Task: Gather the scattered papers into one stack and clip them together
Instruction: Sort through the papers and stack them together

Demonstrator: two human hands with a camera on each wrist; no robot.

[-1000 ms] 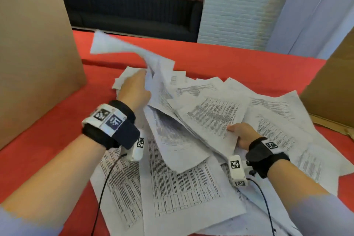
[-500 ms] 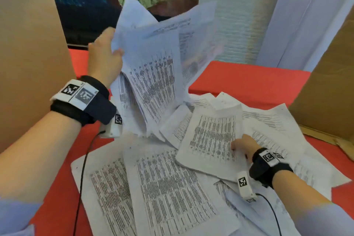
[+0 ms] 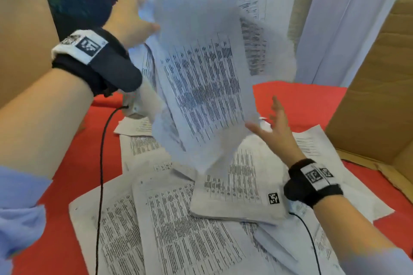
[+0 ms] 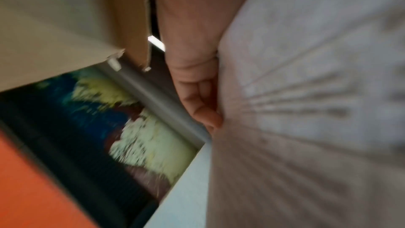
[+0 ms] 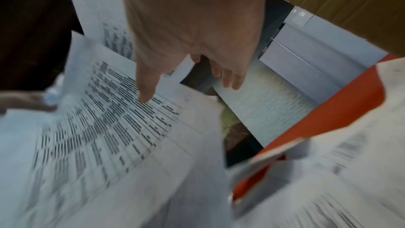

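1. Fingers (image 4: pixel 198 96) of the left hand (image 3: pixel 130 19), in the upper left of the head view, are seen curled against the near edge of a bundle of held sheets (image 3: pixel 201 87); the left-wrist view shows them pressed onto the paper, with the thumb hidden behind it, so a pinch is judged rather than seen.
2. At the centre of the frame the held sheets are seen hanging from that grip, raised well above the red table (image 3: pixel 67 174). Their long axis is judged to run from the upper left down toward the lower centre, with the free bottom corner lowest. The sheets are fanned and not squared.
3. Just right of that free lower edge, the right hand (image 3: pixel 274 131) is seen raised with its fingers spread and holding nothing. In the right-wrist view its thumb (image 5: pixel 145 91) lies over the printed face, though contact cannot be told through the blur.
4. The right hand is therefore judged the nearer one to the loose end, which lies to its left and slightly above; a catch there would steady the bundle.
5. Across the lower frame, from lower left to right, the scattered papers (image 3: pixel 178 230) are seen overlapping on the table, well below the held bundle. No clip is seen.
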